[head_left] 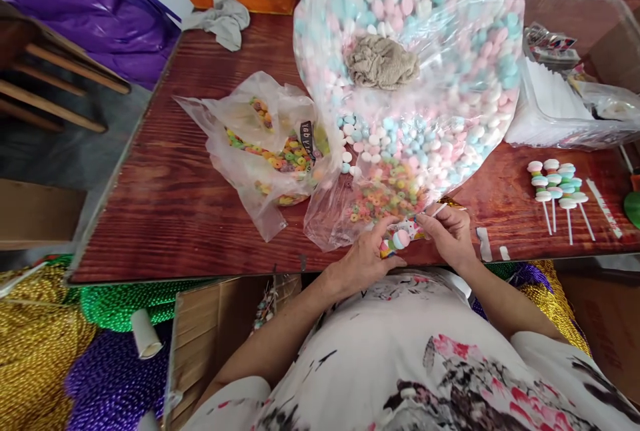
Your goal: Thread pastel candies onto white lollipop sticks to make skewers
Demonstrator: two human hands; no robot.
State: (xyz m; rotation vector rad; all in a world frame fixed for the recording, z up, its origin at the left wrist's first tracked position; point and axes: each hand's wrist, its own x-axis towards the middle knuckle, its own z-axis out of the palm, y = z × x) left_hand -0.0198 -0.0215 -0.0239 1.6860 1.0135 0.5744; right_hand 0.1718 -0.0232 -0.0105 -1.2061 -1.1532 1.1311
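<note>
At the table's front edge my left hand is curled around a piece of pastel marshmallow candy, with a colourful printed wrapper beside it. My right hand is closed just to the right, pinching a thin white stick that points up and to the right. Whether the stick touches the candy is hidden by my fingers. Beyond my hands, a clear bag of colourful ring-shaped candies lies against a large bag of pastel marshmallows. Several finished-looking marshmallow skewers lie to the right.
A second bag of ring candies lies left. A crumpled brown cloth rests on the marshmallow bag. A clear plastic bin stands right, an orange box at the back. Paper scraps lie near the edge; an open carton is below.
</note>
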